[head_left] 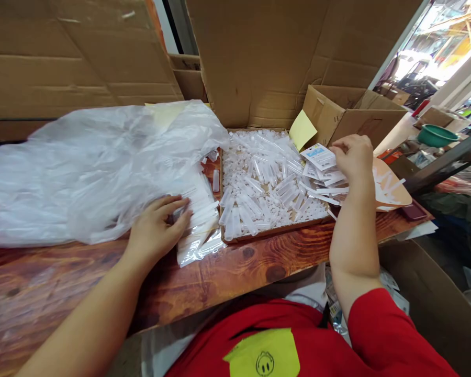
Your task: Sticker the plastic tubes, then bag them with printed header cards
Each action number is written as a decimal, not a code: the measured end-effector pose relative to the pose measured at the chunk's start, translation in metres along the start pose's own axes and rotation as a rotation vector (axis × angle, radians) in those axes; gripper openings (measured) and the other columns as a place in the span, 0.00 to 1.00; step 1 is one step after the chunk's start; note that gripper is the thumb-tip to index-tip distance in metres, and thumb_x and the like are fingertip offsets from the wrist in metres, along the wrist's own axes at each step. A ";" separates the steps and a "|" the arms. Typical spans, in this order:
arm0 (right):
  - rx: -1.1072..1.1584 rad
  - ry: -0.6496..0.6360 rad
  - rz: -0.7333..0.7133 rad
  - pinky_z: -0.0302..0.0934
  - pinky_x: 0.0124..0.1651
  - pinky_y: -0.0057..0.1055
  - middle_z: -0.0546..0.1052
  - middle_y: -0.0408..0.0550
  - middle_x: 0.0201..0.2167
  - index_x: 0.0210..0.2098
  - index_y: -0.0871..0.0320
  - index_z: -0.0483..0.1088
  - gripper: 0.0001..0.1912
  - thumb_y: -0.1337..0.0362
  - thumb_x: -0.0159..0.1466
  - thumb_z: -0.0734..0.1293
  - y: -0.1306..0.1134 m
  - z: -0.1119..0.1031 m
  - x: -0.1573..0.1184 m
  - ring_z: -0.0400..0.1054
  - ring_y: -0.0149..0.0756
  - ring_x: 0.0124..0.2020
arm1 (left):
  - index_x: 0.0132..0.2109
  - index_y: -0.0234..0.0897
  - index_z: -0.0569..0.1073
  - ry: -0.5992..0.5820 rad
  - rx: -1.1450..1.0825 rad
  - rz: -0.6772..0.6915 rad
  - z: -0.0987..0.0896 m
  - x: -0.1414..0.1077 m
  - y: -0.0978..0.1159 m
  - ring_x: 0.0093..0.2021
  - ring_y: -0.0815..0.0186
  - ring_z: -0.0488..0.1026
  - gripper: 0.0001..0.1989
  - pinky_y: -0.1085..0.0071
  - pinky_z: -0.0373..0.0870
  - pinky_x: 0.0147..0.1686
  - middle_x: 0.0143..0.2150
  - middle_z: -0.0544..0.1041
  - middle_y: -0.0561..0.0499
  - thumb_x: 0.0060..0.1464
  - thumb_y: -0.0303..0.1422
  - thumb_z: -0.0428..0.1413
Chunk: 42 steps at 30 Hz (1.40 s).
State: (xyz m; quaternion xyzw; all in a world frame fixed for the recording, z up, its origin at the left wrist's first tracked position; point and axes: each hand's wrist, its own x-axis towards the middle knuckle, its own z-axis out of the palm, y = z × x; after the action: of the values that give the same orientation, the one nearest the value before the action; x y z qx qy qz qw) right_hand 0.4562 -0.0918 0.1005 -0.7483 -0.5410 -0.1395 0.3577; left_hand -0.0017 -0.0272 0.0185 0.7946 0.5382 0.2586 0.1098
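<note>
My right hand (353, 154) pinches the edge of a white printed card (318, 156) with blue lettering, above a loose pile of similar cards (325, 180). My left hand (157, 225) rests with fingers bent and thumb apart at the left edge of a stack of clear plastic sleeves (200, 225). Between the hands, a shallow cardboard tray (275, 229) holds many small translucent plastic tubes (239, 212) and tinier white pieces. One tube (215, 180) lies outside it, by its left side.
A large crumpled plastic bag (82, 173) covers the left of the wooden table (243, 267). Behind the cards stands an open cardboard box (371, 120). An orange scoop-shaped container (402, 193) with white strips sits at right. Tall cardboard sheets (267, 57) line the back.
</note>
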 end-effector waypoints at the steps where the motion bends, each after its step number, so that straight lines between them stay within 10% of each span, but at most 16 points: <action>1: -0.060 -0.042 -0.091 0.60 0.60 0.54 0.81 0.56 0.43 0.37 0.58 0.81 0.09 0.66 0.64 0.67 -0.012 0.004 -0.001 0.69 0.53 0.50 | 0.53 0.34 0.81 -0.016 -0.001 0.000 0.000 0.000 -0.002 0.65 0.48 0.72 0.29 0.49 0.66 0.68 0.60 0.79 0.40 0.56 0.48 0.49; 5: -0.286 -0.480 -0.370 0.63 0.55 0.45 0.82 0.54 0.42 0.41 0.57 0.82 0.15 0.73 0.62 0.64 -0.058 0.033 -0.013 0.69 0.49 0.50 | 0.54 0.38 0.80 -0.047 -0.006 0.038 0.000 0.002 -0.010 0.65 0.47 0.72 0.26 0.47 0.66 0.67 0.61 0.78 0.41 0.58 0.46 0.50; 11: -0.392 -0.629 -0.356 0.62 0.51 0.42 0.80 0.59 0.39 0.38 0.59 0.83 0.16 0.76 0.60 0.64 -0.068 0.076 -0.022 0.68 0.51 0.50 | 0.58 0.34 0.78 -0.078 0.036 0.071 -0.001 0.004 -0.017 0.65 0.45 0.70 0.30 0.47 0.65 0.68 0.63 0.75 0.38 0.55 0.46 0.51; 29: -0.200 -0.487 -0.395 0.62 0.46 0.41 0.80 0.55 0.43 0.45 0.57 0.77 0.15 0.63 0.61 0.64 -0.078 0.047 -0.024 0.73 0.50 0.44 | 0.50 0.38 0.83 -0.049 -0.034 0.002 -0.006 0.004 -0.014 0.61 0.51 0.75 0.23 0.53 0.68 0.65 0.58 0.81 0.44 0.60 0.45 0.50; 42: 0.023 -0.505 -0.384 0.62 0.45 0.40 0.79 0.58 0.42 0.42 0.57 0.72 0.10 0.65 0.60 0.65 -0.129 0.091 -0.060 0.71 0.51 0.43 | 0.50 0.34 0.82 -0.055 0.023 0.040 -0.014 0.003 -0.016 0.52 0.53 0.76 0.25 0.60 0.72 0.57 0.49 0.81 0.41 0.54 0.47 0.56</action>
State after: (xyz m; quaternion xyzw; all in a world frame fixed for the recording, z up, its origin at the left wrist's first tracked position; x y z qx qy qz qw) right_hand 0.3006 -0.0518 0.0502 -0.6396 -0.7454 -0.0082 0.1877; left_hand -0.0209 -0.0195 0.0234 0.8133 0.5219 0.2324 0.1102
